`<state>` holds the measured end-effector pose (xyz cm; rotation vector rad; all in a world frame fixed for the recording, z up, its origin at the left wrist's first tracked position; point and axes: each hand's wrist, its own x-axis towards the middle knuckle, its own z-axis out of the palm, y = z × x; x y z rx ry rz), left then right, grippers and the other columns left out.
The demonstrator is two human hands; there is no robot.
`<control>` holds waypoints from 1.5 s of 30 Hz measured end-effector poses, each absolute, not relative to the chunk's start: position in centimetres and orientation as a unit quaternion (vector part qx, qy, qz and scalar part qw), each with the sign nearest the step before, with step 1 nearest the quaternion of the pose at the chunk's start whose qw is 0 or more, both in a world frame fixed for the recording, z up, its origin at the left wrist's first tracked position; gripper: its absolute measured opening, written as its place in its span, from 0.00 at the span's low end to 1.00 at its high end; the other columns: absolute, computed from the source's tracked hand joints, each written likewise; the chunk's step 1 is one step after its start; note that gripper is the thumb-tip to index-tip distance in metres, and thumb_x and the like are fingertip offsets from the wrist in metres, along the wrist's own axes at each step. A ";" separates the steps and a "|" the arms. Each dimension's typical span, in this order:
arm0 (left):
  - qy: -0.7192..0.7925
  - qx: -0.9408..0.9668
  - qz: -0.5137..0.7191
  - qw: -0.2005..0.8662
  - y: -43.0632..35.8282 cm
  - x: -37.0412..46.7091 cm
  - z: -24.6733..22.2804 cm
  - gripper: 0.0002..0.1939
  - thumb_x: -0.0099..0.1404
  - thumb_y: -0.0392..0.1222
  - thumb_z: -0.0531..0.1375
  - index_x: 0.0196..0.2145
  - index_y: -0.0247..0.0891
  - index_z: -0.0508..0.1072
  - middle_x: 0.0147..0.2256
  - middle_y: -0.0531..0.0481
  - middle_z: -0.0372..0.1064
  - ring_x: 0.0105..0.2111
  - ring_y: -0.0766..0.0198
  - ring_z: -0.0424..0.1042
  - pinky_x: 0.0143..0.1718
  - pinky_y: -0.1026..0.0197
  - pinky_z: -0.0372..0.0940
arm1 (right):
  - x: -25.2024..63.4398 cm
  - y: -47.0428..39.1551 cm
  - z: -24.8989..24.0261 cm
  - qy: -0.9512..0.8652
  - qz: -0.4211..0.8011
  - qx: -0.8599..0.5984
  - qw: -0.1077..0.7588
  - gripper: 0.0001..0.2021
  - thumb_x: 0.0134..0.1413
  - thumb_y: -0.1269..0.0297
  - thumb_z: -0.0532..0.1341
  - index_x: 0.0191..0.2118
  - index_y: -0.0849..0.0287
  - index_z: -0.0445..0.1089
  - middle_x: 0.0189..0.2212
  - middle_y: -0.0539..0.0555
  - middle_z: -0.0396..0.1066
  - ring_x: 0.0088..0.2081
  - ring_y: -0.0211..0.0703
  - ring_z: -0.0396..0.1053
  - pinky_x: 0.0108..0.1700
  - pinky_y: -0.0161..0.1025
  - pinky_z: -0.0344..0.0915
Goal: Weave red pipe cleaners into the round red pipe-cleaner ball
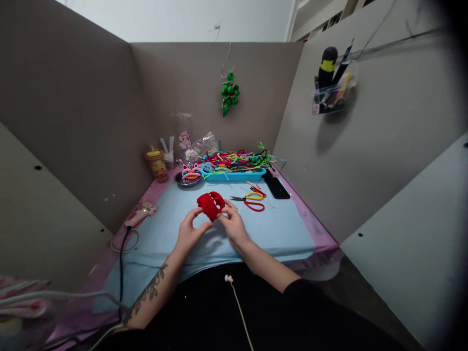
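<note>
A red fuzzy piece (209, 206) with several holes, its kind hard to tell, is held up just above the blue cloth in front of me. My left hand (193, 230) grips its left side, thumb below and fingers behind. On its right edge, my right hand (234, 223) pinches it between thumb and fingers. Just beyond my right hand lie scissors (252, 201) with yellow and red handles, blades pointing left.
A blue tray (234, 177) of colourful fuzzy stems stands at the back, beside a metal bowl (182, 181) with a pink-eared figure. A black phone (278, 187) lies right; a glue gun (143, 212) and cable lie left. Grey panels (175, 73) surround the table.
</note>
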<state>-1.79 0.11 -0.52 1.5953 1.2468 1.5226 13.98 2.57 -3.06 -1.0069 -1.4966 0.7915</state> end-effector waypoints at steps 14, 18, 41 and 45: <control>0.431 0.419 0.633 0.488 0.0 -0.5 0.5 0.16 0.42 0.47 0.73 0.27 0.34 0.78 0.27 0.51 0.75 0.29 0.64 0.68 0.38 0.61 0.62 | 15.4 1.1 -1.4 -0.611 0.291 -0.433 0.596 0.07 0.53 0.62 0.62 0.35 0.56 0.76 0.59 0.59 0.59 0.59 0.52 0.60 0.62 0.52 0.55; 0.443 0.431 0.619 0.485 -0.1 0.2 0.1 0.14 0.42 0.44 0.72 0.26 0.34 0.79 0.26 0.51 0.75 0.27 0.65 0.68 0.36 0.61 0.62 | 14.9 1.1 -1.0 -0.610 0.351 -0.398 0.588 0.08 0.51 0.59 0.64 0.35 0.56 0.77 0.63 0.59 0.54 0.64 0.54 0.55 0.66 0.51 0.49; 0.392 0.417 0.616 0.542 -0.1 0.7 -1.2 0.21 0.45 0.51 0.72 0.33 0.33 0.80 0.31 0.47 0.77 0.36 0.58 0.71 0.44 0.59 0.61 | 14.2 1.0 -2.1 -0.577 0.407 -0.379 0.598 0.11 0.52 0.55 0.64 0.36 0.56 0.77 0.67 0.57 0.50 0.66 0.52 0.52 0.66 0.47 0.48; 0.395 0.380 0.612 0.570 -0.4 0.2 -1.1 0.22 0.45 0.52 0.72 0.34 0.35 0.79 0.33 0.47 0.76 0.33 0.62 0.70 0.37 0.62 0.60 | 13.5 1.9 -2.5 -0.536 0.465 -0.338 0.618 0.13 0.50 0.53 0.65 0.37 0.56 0.78 0.67 0.55 0.49 0.65 0.52 0.55 0.66 0.46 0.50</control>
